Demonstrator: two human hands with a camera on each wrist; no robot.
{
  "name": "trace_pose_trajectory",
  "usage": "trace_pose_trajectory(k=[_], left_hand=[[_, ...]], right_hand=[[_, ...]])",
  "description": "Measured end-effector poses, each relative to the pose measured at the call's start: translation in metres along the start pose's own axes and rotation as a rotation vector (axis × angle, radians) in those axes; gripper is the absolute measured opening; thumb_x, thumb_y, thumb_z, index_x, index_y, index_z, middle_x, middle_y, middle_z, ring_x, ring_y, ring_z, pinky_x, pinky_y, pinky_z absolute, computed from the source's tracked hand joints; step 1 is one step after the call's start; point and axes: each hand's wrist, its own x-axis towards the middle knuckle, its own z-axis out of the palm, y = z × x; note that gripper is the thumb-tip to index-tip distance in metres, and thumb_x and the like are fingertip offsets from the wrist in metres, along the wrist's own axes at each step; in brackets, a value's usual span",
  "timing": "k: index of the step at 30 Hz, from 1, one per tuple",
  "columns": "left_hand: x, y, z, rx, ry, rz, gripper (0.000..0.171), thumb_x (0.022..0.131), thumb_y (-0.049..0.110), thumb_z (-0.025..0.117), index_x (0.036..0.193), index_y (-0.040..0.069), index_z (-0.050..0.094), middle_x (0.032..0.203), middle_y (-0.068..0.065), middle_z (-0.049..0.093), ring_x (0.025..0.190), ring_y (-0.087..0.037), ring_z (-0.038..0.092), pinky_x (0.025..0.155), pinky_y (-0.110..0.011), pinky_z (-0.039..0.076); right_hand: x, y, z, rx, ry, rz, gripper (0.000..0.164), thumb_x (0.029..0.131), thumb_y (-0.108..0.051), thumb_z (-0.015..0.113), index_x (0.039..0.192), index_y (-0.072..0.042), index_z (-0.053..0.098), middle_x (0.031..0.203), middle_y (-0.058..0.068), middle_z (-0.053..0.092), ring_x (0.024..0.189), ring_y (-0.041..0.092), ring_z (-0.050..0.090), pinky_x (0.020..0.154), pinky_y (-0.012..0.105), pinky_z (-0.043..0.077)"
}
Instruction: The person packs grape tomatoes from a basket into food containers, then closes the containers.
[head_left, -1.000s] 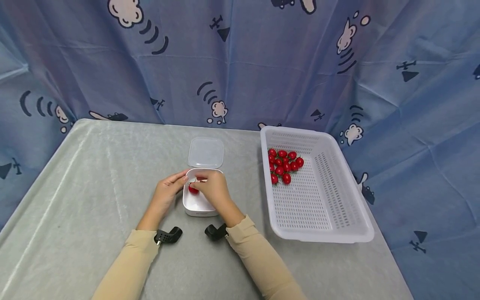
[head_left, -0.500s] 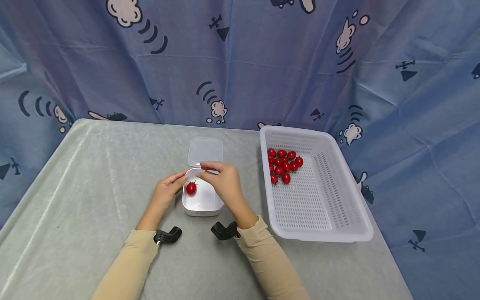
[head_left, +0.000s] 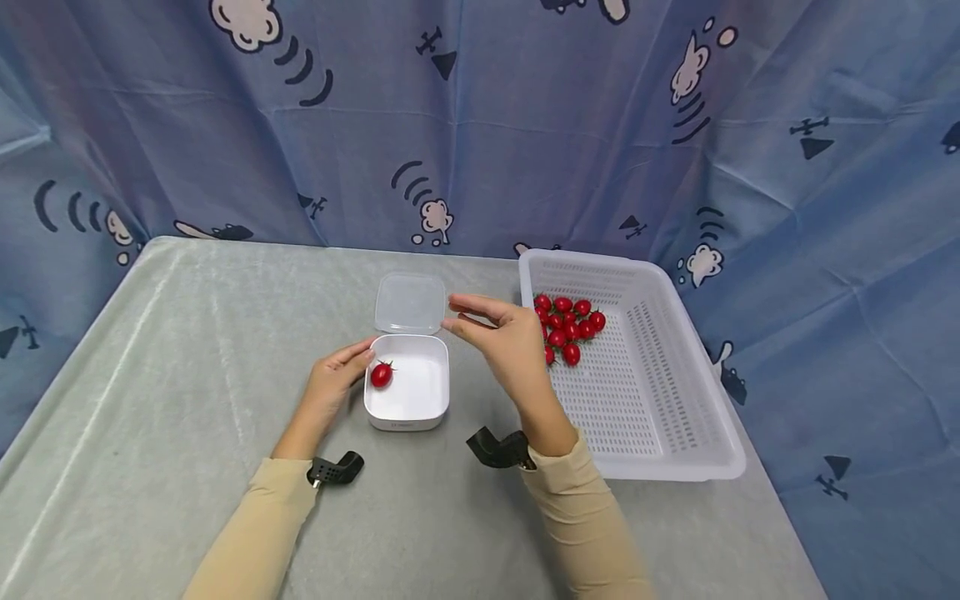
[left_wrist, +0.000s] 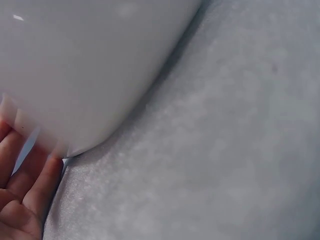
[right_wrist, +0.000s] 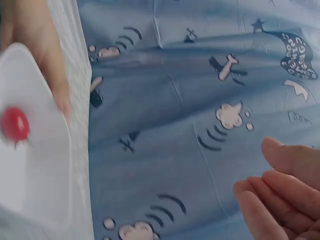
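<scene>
You have both arms stretched forward over a pale grey worktop, in tan sleeves, with a black wrist camera on each wrist. In front of you stands a small, open white box with rounded corners. Inside it, close to the left wall, lies one red tomato with a green stem tuft.

Your left hand rests against the outside of the box at its far left, its fingers extended and touching the wall; the left wrist view shows several fingertips against the white side.

Your right hand hangs in the air to the right of the box, thumb and fingers held apart and gently bent, the fingertips pointing left. In the right wrist view, its palm and fingers appear at the lower right.

Just behind the box, a clear plastic lid lies flat on the worktop; whether the two touch is hard to tell.

To your right sits a large white perforated basket. A cluster of red tomatoes is gathered at its left side, toward the far end. Your right forearm crosses in front of the basket's near left corner. Behind the worktop hangs a blue curtain printed with cartoon clouds and little aeroplanes.
</scene>
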Motion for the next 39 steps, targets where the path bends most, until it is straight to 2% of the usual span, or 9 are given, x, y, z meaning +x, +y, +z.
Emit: trace_pose_trajectory(k=[7, 10, 11, 14, 19, 27, 31, 37, 39], left_hand=[[0.001, 0.000, 0.000, 0.001, 0.000, -0.010, 0.049, 0.097, 0.023, 0.066, 0.136, -0.005, 0.056, 0.104, 0.025, 0.069, 0.104, 0.008, 0.063, 0.093, -0.012, 0.051], [0.001, 0.000, -0.001, 0.001, 0.001, -0.013, 0.048, 0.097, 0.022, 0.066, 0.136, -0.004, 0.056, 0.105, 0.024, 0.069, 0.104, 0.007, 0.063, 0.094, -0.013, 0.051], [0.001, 0.000, -0.001, 0.004, 0.001, -0.017, 0.048, 0.097, 0.023, 0.066, 0.136, -0.004, 0.057, 0.107, 0.023, 0.069, 0.104, 0.007, 0.063, 0.094, -0.013, 0.051], [0.001, 0.000, 0.000, 0.019, 0.000, -0.028, 0.049, 0.097, 0.025, 0.066, 0.137, -0.001, 0.057, 0.116, 0.017, 0.070, 0.106, 0.007, 0.063, 0.095, -0.013, 0.051], [0.001, -0.002, -0.001, 0.035, 0.005, -0.040, 0.048, 0.097, 0.026, 0.066, 0.137, 0.000, 0.058, 0.124, 0.010, 0.069, 0.107, 0.008, 0.062, 0.095, -0.012, 0.050], [0.001, -0.004, -0.002, 0.023, 0.012, -0.018, 0.048, 0.098, 0.022, 0.065, 0.137, -0.004, 0.056, 0.107, 0.023, 0.068, 0.104, 0.009, 0.062, 0.094, -0.011, 0.051], [0.001, -0.004, -0.002, 0.031, 0.008, -0.027, 0.049, 0.097, 0.024, 0.065, 0.137, -0.002, 0.056, 0.110, 0.022, 0.068, 0.105, 0.009, 0.062, 0.095, -0.011, 0.050], [0.002, -0.004, -0.001, 0.034, 0.007, -0.027, 0.047, 0.097, 0.024, 0.065, 0.137, -0.002, 0.057, 0.112, 0.020, 0.068, 0.106, 0.008, 0.061, 0.095, -0.011, 0.050], [0.001, -0.003, -0.001, 0.035, 0.005, -0.026, 0.048, 0.098, 0.024, 0.065, 0.137, -0.002, 0.057, 0.113, 0.020, 0.068, 0.106, 0.009, 0.061, 0.095, -0.011, 0.050]], right_hand=[[0.008, -0.001, -0.039, -0.103, 0.051, 0.009, 0.032, 0.080, -0.017, 0.084, 0.111, -0.011, 0.077, 0.112, 0.008, 0.075, 0.108, 0.014, 0.069, 0.086, 0.021, 0.058], [0.012, 0.003, -0.054, -0.154, 0.065, 0.027, 0.034, 0.080, -0.022, 0.084, 0.112, -0.013, 0.077, 0.113, 0.007, 0.075, 0.100, 0.007, 0.068, 0.077, 0.016, 0.055], [0.013, 0.005, -0.058, -0.161, 0.074, 0.036, 0.034, 0.080, -0.023, 0.084, 0.112, -0.014, 0.077, 0.112, 0.007, 0.075, 0.088, 0.006, 0.068, 0.069, 0.015, 0.053], [0.018, 0.011, -0.073, -0.181, 0.086, 0.060, 0.035, 0.082, -0.025, 0.083, 0.114, -0.014, 0.076, 0.112, 0.006, 0.075, 0.082, -0.001, 0.065, 0.066, 0.014, 0.052], [0.026, 0.025, -0.097, -0.182, 0.084, 0.087, 0.038, 0.085, -0.026, 0.080, 0.118, -0.009, 0.074, 0.110, 0.002, 0.076, 0.098, 0.001, 0.067, 0.086, 0.015, 0.055], [0.041, 0.062, -0.128, -0.306, 0.017, 0.144, 0.040, 0.087, -0.029, 0.078, 0.121, -0.008, 0.072, 0.123, 0.012, 0.070, 0.100, -0.004, 0.063, 0.082, 0.011, 0.052], [0.048, 0.086, -0.144, -0.319, -0.016, 0.179, 0.043, 0.089, -0.029, 0.075, 0.125, -0.007, 0.069, 0.129, 0.015, 0.067, 0.109, 0.007, 0.063, 0.097, 0.027, 0.052], [0.055, 0.105, -0.167, -0.260, -0.071, 0.244, 0.050, 0.091, -0.028, 0.073, 0.133, -0.003, 0.062, 0.110, -0.015, 0.071, 0.104, -0.001, 0.062, 0.112, 0.040, 0.045], [0.057, 0.108, -0.173, -0.256, -0.089, 0.263, 0.052, 0.092, -0.029, 0.072, 0.135, -0.002, 0.060, 0.116, -0.011, 0.070, 0.106, -0.001, 0.061, 0.113, 0.040, 0.045]])
